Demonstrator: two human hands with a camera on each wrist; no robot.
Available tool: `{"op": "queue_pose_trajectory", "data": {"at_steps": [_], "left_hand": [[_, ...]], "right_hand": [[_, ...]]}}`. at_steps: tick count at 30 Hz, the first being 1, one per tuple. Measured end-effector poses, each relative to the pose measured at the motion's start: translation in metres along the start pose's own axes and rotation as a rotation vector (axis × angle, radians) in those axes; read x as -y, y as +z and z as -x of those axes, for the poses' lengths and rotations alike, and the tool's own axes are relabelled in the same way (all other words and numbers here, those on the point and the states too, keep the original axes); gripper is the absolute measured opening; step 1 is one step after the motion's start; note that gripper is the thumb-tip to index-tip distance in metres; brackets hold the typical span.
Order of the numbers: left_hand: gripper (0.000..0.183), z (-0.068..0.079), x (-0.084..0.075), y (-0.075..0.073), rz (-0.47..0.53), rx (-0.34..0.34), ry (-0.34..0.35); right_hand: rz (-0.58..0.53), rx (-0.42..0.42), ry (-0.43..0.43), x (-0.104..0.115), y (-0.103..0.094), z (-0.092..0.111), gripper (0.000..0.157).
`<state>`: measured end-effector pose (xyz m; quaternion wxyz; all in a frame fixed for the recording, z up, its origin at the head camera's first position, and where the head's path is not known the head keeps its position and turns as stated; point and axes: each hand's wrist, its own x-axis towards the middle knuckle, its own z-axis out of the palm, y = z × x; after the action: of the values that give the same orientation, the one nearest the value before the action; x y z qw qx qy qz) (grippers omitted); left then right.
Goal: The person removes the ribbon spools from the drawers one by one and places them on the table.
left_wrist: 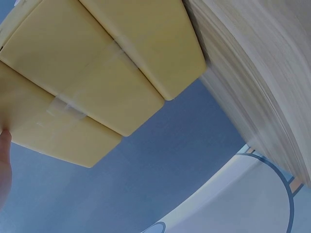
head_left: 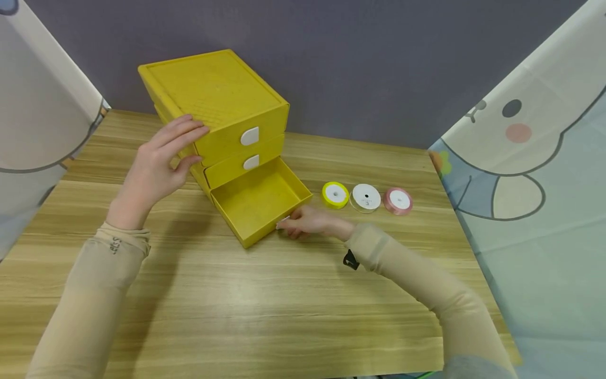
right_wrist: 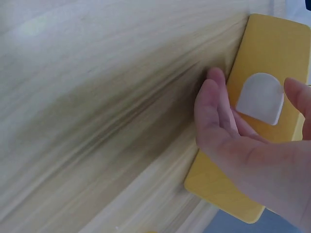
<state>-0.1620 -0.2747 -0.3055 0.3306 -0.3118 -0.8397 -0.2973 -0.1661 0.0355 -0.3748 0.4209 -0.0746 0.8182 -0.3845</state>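
Note:
A yellow three-drawer cabinet [head_left: 213, 87] stands on the table, its bottom drawer [head_left: 255, 202] pulled out with nothing inside. The two upper drawers are closed, and each has a white handle. At the cabinet's upper front left corner, my left hand [head_left: 158, 158] rests its fairly straight fingers on the top, with the thumb [left_wrist: 5, 145] against the side. My right hand [head_left: 307, 221] is at the front of the bottom drawer and pinches its white handle [right_wrist: 261, 97] between thumb and fingers.
Right of the drawer, three ribbon spools stand in a row: yellow [head_left: 335, 195], white [head_left: 365, 198] and pink [head_left: 397, 201]. A small black piece [head_left: 351, 260] shows by the right sleeve. A grey wall [head_left: 360, 68] rises behind the wooden table [head_left: 227, 316]; printed cloths hang at both sides.

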Motion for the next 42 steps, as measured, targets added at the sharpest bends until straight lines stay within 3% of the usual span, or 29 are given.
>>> {"op": "queue_pose_trajectory", "data": {"at_steps": [5, 14, 21, 27, 42], "left_hand": [[0.05, -0.001, 0.0, -0.003, -0.046, 0.046, 0.002], [0.054, -0.002, -0.002, -0.003, -0.001, -0.006, -0.001], [0.051, -0.001, 0.0, -0.007, -0.066, 0.047, -0.01], [0.053, 0.0, 0.001, -0.004, -0.039, 0.019, -0.011], [0.052, -0.001, -0.001, -0.003, -0.048, 0.031, 0.002]], "right_hand": [[-0.021, -0.004, -0.012, 0.0, 0.001, -0.001, 0.036], [-0.009, -0.036, -0.003, 0.008, 0.002, -0.004, 0.036], [-0.009, -0.061, 0.007, 0.017, 0.002, -0.011, 0.036], [-0.074, -0.054, 0.011, 0.026, 0.003, -0.017, 0.035], [-0.072, -0.119, 0.01, 0.038, -0.006, -0.037, 0.039]]}}
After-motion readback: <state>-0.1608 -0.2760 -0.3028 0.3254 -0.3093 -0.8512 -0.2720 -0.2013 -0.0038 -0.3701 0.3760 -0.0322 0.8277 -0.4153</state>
